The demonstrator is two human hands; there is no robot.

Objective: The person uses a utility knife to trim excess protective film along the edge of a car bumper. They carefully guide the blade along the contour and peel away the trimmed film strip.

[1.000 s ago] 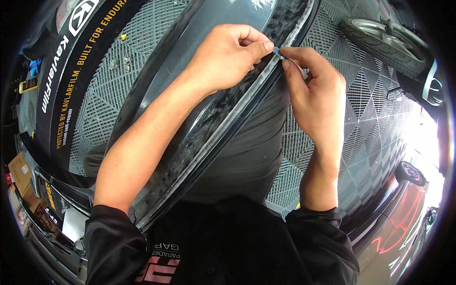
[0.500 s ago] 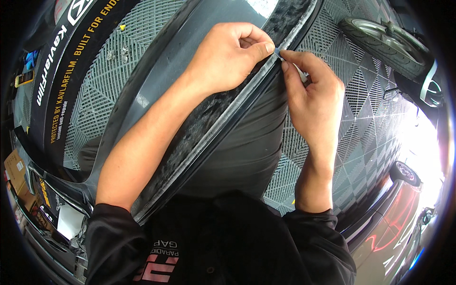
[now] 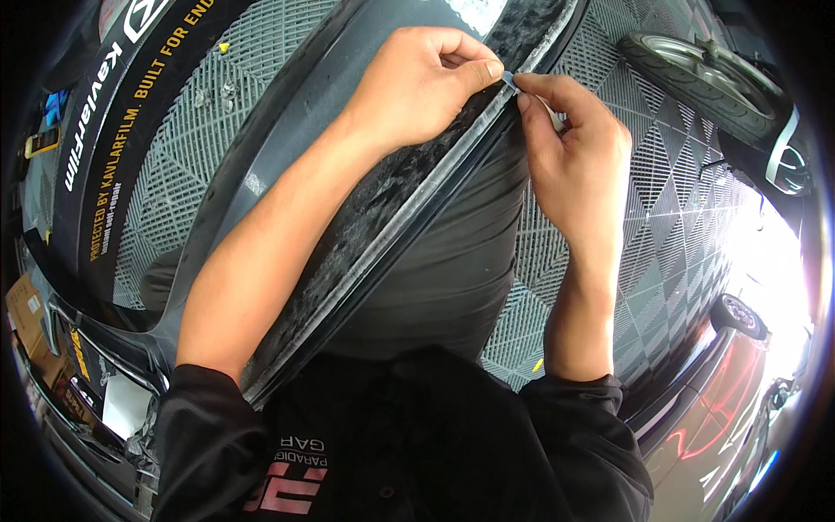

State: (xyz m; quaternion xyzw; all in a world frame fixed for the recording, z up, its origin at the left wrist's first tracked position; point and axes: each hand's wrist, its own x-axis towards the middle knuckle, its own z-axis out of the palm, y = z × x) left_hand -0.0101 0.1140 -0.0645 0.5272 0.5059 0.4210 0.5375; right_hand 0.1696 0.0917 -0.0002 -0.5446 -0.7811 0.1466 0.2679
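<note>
A long dark grey car body panel (image 3: 291,143) lies diagonally over my lap, its inner side scuffed and blackish. Along its near side runs a pale, whitish edge strip (image 3: 417,204). Over the panel's far end, my left hand (image 3: 413,91) is closed, thumb and forefinger pinched at a small bluish strip (image 3: 508,78). The other end of this strip meets the fingertips of my right hand (image 3: 581,157), also closed in a pinch just outside the edge. Something white (image 3: 551,114) shows partly behind the right fingers; its kind is hidden.
A loose wheel (image 3: 700,83) with a tyre lies at the upper right. A dark car (image 3: 713,409) stands at the lower right. Grey slatted tiles (image 3: 644,217) cover the floor. To the left are a black printed banner (image 3: 130,148) and cardboard boxes (image 3: 26,304).
Both hands have shifted slightly up and away along the panel's edge. Slightly more of the bluish strip shows between the fingertips.
</note>
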